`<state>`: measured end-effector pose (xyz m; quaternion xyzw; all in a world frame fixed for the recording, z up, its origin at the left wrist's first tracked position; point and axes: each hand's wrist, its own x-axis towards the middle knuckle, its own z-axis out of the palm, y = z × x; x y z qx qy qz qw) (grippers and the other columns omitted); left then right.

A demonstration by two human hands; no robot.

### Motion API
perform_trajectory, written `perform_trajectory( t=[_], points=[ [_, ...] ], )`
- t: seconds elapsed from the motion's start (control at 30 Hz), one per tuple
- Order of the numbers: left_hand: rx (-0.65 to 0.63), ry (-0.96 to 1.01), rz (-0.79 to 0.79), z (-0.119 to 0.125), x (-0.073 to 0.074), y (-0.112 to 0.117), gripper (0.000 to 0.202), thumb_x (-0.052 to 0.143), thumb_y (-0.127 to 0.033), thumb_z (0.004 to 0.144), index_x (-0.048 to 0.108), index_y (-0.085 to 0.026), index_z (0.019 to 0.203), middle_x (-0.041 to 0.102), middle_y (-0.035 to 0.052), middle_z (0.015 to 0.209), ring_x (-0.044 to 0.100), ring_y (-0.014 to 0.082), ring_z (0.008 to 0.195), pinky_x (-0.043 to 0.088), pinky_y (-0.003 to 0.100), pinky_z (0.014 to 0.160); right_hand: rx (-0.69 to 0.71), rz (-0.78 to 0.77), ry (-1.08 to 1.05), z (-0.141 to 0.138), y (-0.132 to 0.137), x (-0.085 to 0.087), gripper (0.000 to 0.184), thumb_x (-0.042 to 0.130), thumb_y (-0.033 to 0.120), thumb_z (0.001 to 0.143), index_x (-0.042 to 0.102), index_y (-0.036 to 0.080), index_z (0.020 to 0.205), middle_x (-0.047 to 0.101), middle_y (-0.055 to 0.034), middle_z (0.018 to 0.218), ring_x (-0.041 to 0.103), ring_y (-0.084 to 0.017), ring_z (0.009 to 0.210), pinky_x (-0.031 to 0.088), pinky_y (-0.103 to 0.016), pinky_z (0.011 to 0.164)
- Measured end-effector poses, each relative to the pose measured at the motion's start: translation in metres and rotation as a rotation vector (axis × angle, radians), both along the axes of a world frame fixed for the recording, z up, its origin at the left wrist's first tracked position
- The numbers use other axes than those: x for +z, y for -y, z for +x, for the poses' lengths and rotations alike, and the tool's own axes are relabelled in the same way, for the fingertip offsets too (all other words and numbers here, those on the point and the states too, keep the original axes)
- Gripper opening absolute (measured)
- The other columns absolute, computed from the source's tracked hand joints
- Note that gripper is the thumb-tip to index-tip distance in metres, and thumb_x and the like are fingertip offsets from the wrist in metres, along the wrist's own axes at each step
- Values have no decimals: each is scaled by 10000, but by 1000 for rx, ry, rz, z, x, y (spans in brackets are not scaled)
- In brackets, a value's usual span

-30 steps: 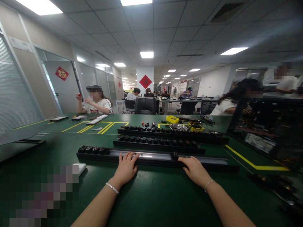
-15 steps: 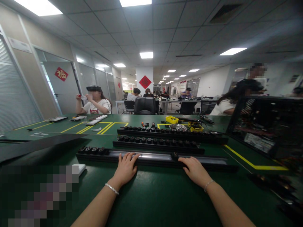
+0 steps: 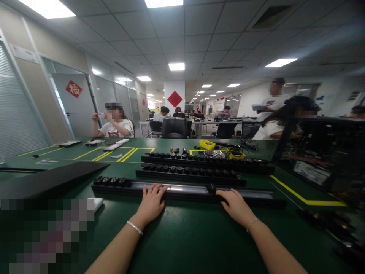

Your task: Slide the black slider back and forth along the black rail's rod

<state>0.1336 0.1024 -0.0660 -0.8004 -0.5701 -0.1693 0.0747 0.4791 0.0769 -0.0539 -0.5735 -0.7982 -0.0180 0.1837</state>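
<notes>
A long black channel [image 3: 182, 195] with a shiny inner strip lies across the table before me. Over its left-middle part rests my left hand [image 3: 152, 199], open, fingers spread across the near wall and strip. My right hand [image 3: 235, 205] is open too, fingers stretched out over the near wall. Its fingertips are beside a single round black socket module [image 3: 211, 188] sitting in the channel; whether they touch it I cannot tell. Several similar socket modules [image 3: 112, 181] fill the channel's left end. Beyond it lies another black channel [image 3: 191, 177] lined with socket modules.
A third loaded channel [image 3: 211, 163] lies farther back, near a yellow bin [image 3: 207, 144] and a metal dish [image 3: 214, 153]. A dark panel [image 3: 54, 179] is at left, an open electronics case [image 3: 313, 152] at right. A person sits opposite [image 3: 119, 127]; another stands at back right [image 3: 275, 101].
My hands have barely moved; the single socket module sits very slightly farther right. The dark panel at left has tilted, showing more of its face. The standing person at back right has moved left.
</notes>
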Motion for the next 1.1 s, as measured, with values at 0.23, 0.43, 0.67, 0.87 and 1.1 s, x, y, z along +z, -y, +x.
perform_trajectory(
  t=[0.23,0.43,0.67,0.87,1.1],
  points=[
    [-12,14,23,0,-2,-1,561,459,-206,740,374,-330,1281,447,24,1287,311,247,1232,66,565,1042,8,29,2,3,-1,-3,371,413,162,757,545,249,1093,625,-34,1084,543,-184,1017,274,-455,1005],
    [-5,7,19,0,-2,-1,571,465,-205,735,369,-337,1283,446,23,1288,314,244,1232,68,558,1044,-12,14,6,2,1,-1,368,419,185,763,547,274,1097,629,-25,1075,546,-184,1004,253,-477,1007],
    [-2,2,5,0,0,0,569,465,-200,738,372,-331,1284,444,31,1292,312,248,1236,66,558,1045,-20,10,5,3,1,1,370,428,200,760,547,293,1098,626,-19,1085,540,-186,1015,240,-495,1012],
    [-2,-3,0,1,1,0,568,463,-204,745,364,-327,1291,437,36,1298,307,250,1240,66,559,1043,-16,18,-15,6,0,-1,364,418,195,763,551,274,1093,623,-22,1099,544,-182,1027,248,-478,1022],
    [1,-19,10,0,1,0,572,471,-209,743,361,-330,1290,440,32,1295,314,248,1236,76,555,1044,-18,0,11,8,1,0,358,418,204,773,553,250,1101,618,-34,1116,542,-197,1029,289,-452,1002]
  ],
)
